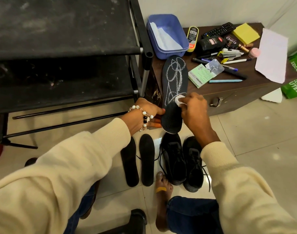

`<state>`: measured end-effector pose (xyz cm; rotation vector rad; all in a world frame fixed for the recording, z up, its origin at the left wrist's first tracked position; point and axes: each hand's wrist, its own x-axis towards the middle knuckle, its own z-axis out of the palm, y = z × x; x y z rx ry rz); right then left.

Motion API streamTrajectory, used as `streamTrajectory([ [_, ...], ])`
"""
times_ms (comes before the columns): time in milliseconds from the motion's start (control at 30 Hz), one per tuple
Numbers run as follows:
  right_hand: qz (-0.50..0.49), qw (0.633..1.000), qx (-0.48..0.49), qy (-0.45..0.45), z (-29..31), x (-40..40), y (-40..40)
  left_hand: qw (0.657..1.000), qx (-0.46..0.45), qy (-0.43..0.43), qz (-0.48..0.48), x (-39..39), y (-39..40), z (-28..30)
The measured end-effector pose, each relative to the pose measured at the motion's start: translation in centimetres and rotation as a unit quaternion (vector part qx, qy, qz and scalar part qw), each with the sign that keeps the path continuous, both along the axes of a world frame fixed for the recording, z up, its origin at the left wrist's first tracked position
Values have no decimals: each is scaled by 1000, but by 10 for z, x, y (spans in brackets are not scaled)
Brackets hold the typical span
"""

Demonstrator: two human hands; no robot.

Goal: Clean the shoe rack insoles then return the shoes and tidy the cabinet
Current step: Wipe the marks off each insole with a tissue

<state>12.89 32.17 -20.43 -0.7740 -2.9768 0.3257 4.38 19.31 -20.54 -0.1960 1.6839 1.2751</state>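
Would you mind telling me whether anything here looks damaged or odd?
Yes: the held insole is scrawled with white lines, which the right hand is wiping with a white pad. The dark side panel behind it has chipped, flaking patches.

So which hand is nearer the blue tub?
Right. The right hand wipes the insole just below the blue tub; the left hand grips the insole's heel, farther left and lower.

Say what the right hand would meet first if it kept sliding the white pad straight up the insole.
The right hand would likely rub through the chalky white scribbles on the held insole, then near the blue tub; depth there is unclear.
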Motion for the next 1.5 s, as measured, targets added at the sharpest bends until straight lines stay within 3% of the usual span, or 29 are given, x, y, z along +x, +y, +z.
streamTrajectory([
  [67, -3, 1000, 6, -8, -3, -1, -5, 1000, 1, 3, 9, 0, 1, 0],
  [267, 133, 990, 0, -45, -3, -9, -16, 999, -8, 36, 6, -3, -1, -5],
  [467, -16, 999, 1, -34, -1, 0, 8, 1000, -4, 26, 5, -2, 0, -1],
  [700, 165, 985, 3, -54, 0, -17, -25, 998, -30, 56, -15, -5, 2, -3],
  [900, 10, 999, 7, -48, 1, -9, 1, 999, -25, 10, -27, -5, 4, 2],
  [1100, 160, 985, 16, -66, 3, -19, -16, 999, -37, 4, -35, -9, 6, 2],
  [1267, 20, 998, 18, -62, 2, -12, 4, 999, -25, -15, -43, -7, 4, 5],
  [1333, 10, 998, 33, -50, -1, -12, -2, 999, -21, -14, -40, -8, 4, 6],
  [1500, 144, 989, 27, -38, -6, -20, -23, 998, -39, 0, -39, -9, 6, 6],
])
